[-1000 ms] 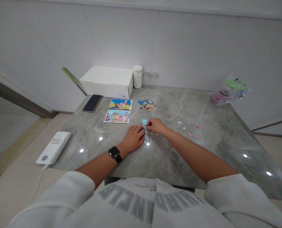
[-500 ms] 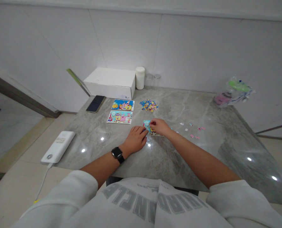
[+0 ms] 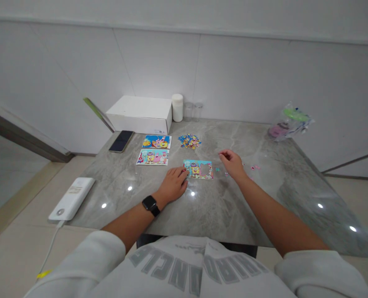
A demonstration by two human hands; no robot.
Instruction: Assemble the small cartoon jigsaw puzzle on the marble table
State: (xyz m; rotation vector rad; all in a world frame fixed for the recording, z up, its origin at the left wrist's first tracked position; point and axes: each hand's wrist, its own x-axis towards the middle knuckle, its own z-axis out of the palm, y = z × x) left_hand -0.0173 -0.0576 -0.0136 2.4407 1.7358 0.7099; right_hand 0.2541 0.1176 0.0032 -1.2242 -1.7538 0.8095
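Note:
A small cartoon jigsaw puzzle (image 3: 199,169), partly filled with a bare patch at its right, lies on the grey marble table (image 3: 221,207). My left hand (image 3: 172,185), a dark watch on its wrist, rests on the table with its fingertips pressed on the puzzle's left edge. My right hand (image 3: 232,162) hovers to the right of the puzzle, fingers curled loosely; I cannot make out anything in them. Loose pink and blue pieces (image 3: 254,167) lie scattered just beyond that hand. Two finished puzzle pictures (image 3: 153,157) lie further left.
A heap of colourful pieces (image 3: 189,140) sits behind the puzzle. At the back stand a white box (image 3: 140,114), a white jar (image 3: 177,107) and two clear jars. A phone (image 3: 121,140) and a white power bank (image 3: 71,198) lie left. A plastic bag (image 3: 288,122) sits far right.
My right hand has left the puzzle and moved right toward the loose pieces, uncovering the puzzle. My left hand has stayed at the puzzle's left edge. The camera has tilted slightly.

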